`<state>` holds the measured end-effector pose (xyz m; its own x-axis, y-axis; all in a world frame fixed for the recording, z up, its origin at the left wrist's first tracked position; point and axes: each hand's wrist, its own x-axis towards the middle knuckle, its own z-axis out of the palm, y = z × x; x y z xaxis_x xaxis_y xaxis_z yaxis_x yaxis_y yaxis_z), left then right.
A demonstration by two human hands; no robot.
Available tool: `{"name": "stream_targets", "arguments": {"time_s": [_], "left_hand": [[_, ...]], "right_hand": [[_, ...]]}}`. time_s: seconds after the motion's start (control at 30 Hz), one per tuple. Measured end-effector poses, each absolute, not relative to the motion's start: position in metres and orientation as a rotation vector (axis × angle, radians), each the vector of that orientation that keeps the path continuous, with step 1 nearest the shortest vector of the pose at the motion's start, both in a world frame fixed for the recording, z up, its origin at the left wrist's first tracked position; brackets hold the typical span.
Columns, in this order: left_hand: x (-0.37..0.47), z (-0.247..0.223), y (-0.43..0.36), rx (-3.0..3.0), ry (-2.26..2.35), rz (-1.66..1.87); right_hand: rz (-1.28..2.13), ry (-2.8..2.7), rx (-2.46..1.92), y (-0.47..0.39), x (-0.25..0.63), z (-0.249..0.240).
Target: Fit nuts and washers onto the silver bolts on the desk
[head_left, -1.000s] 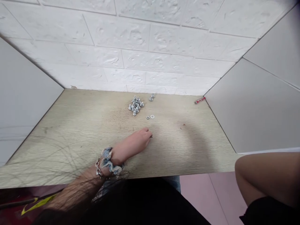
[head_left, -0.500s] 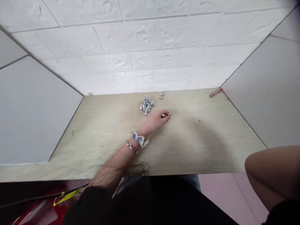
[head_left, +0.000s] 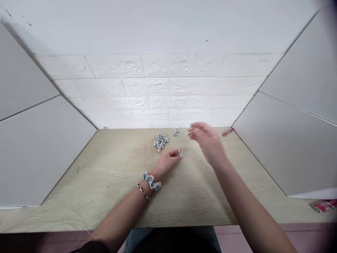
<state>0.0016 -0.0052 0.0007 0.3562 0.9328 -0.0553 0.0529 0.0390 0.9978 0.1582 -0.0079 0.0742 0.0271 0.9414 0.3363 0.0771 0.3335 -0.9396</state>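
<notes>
Writing: none can be read anywhere in the frame; the red item [head_left: 324, 206] at the lower right edge shows pale marks too small to make out.
Left hand: the left hand [head_left: 165, 164] rests on the bench [head_left: 105, 182] just below the middle of the frame, with a blue-and-white scrunchie [head_left: 151, 180] and a chain bracelet [head_left: 143, 192] on the wrist.
Left fingers: pinched closed around a small silver bolt [head_left: 179, 153] at their tips.
Bolt look: shiny metal with a round head; its finer shape is too small to tell.
Bolt place: centre of the frame, at or just above the bench surface, a little below and right of the heap.
Heap: a pile of bolts [head_left: 160, 141] of the same silver kind lies on the bench near the back wall, slightly left of centre, apart from the left hand.
Strays: a couple of loose bolts [head_left: 175, 132] sit just right of the heap, close to the wall.
Right hand: the right hand [head_left: 208, 141] is raised above the bench, right of centre, and blurred.
Right fingers: a thin, small, pale piece [head_left: 190, 133] shows at the tips; whether they grip it I cannot tell, because of the blur.
Red object: a small red stick-like object [head_left: 228, 131] lies in the back right corner of the bench.
Bench look: pale wood grain with dark specks near the heap.
Surround: a white brick-pattern wall [head_left: 158, 88] behind, plain grey panels [head_left: 289, 140] at both sides.
</notes>
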Motion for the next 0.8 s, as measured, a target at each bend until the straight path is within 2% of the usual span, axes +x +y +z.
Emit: {"name": "stream_targets", "arguments": {"time_s": [0.13,0.23,0.53,0.8], "left_hand": [[0.001,0.001,-0.005,1.691,1.103,0.893],[0.0,-0.002,-0.004,1.887,1.205,0.922],[-0.003,-0.005,-0.006,2.227,1.194,0.874],[-0.004,-0.009,-0.003,2.092,1.181,0.952]], "right_hand": [[0.773,-1.659,-1.367,0.003,0.146,0.03],[0.606,-1.904,-1.45,0.003,0.144,0.01],[0.433,-2.088,-1.507,-0.002,0.147,0.01],[0.6,-2.081,-1.353,0.003,0.154,0.008]]}}
